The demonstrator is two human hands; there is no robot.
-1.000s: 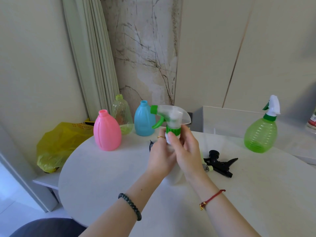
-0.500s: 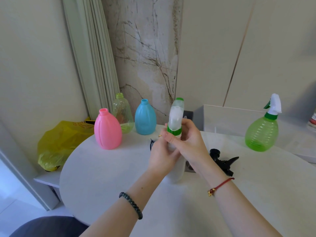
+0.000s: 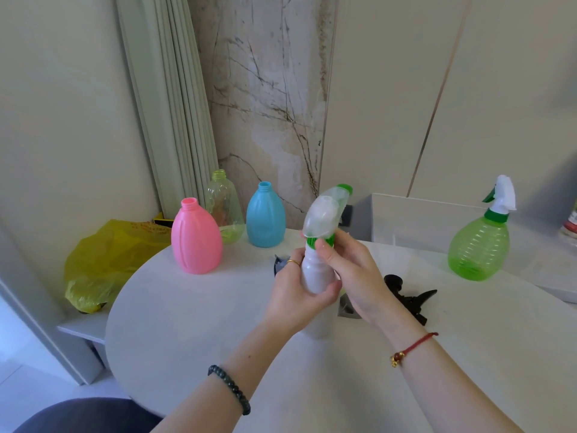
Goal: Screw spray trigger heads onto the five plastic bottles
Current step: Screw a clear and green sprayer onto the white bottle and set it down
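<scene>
Gripping the white bottle (image 3: 316, 275) at table centre: left hand (image 3: 296, 298) wraps its body, fingers and thumb curled tight round it, gold ring on one finger. Bottle upright; whether its base touches the table (image 3: 187, 323) is hard to tell, white on white. Right hand (image 3: 356, 276) comes in from 3 o'clock and pinches the green collar (image 3: 312, 242) of the trigger head (image 3: 323, 214), thumb and fingers curled on the collar. Trigger head is translucent white with a green nozzle tip, sits on the bottle neck, nozzle pointing away toward 1 o'clock.

From the held bottle:
- pink bottle (image 3: 196, 242) at 10 o'clock, neck bare, standing on the table
- blue bottle (image 3: 265, 220) at 11 o'clock, neck bare
- clear yellowish bottle (image 3: 223, 204) between those two and further back, neck bare
- green bottle (image 3: 477, 245) at 2 o'clock, well apart, white-and-green head already on it
- black trigger head (image 3: 409, 298) lying on its side at 3 o'clock, just past the right wrist
- small dark part (image 3: 279, 260) at 10 o'clock, mostly hidden by the left hand

Yellow plastic bag (image 3: 103, 260) off the table at 9 o'clock. Dark bead bracelet on left wrist, red cord on right.
</scene>
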